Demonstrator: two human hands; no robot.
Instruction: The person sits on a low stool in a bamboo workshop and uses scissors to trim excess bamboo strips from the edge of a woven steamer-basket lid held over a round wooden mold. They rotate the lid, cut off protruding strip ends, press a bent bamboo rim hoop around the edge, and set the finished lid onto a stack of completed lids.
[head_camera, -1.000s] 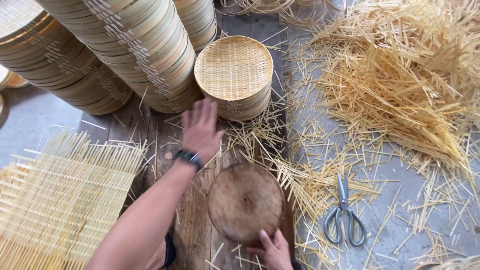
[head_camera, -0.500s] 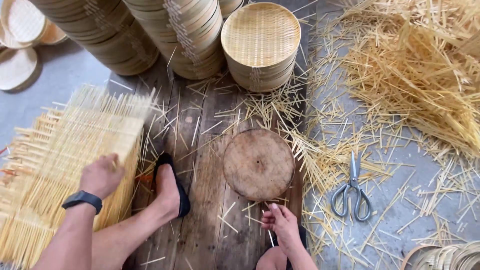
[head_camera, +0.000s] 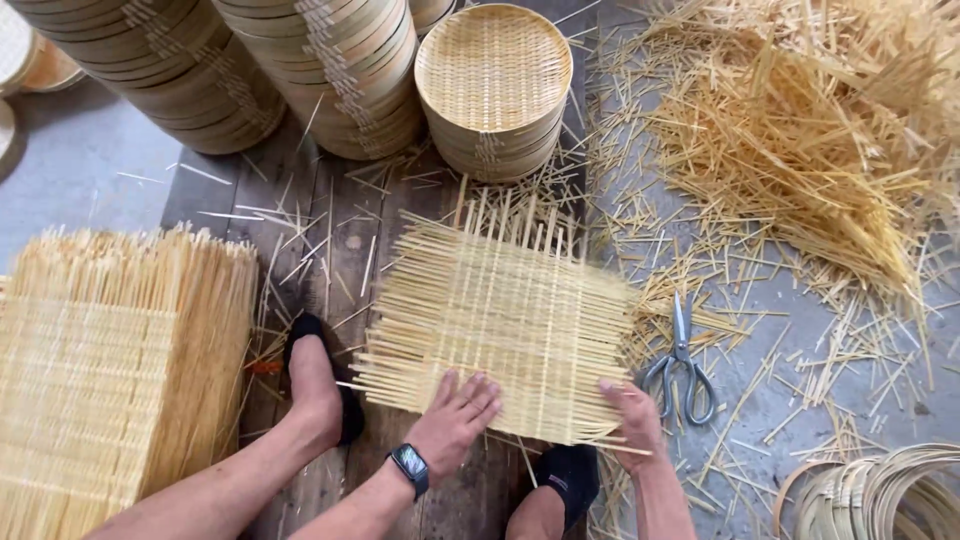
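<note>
Left hand (head_camera: 455, 420) and right hand (head_camera: 632, 425), both spread flat, press the square pale woven bamboo-strip mat (head_camera: 500, 315), edges untrimmed; grey metal scissors (head_camera: 682, 362) just right, untouched.

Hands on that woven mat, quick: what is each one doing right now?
Left hand: open, fingers spread flat on the woven bamboo mat.
Right hand: open, resting on the mat's near edge; no closed grip shows.
</note>
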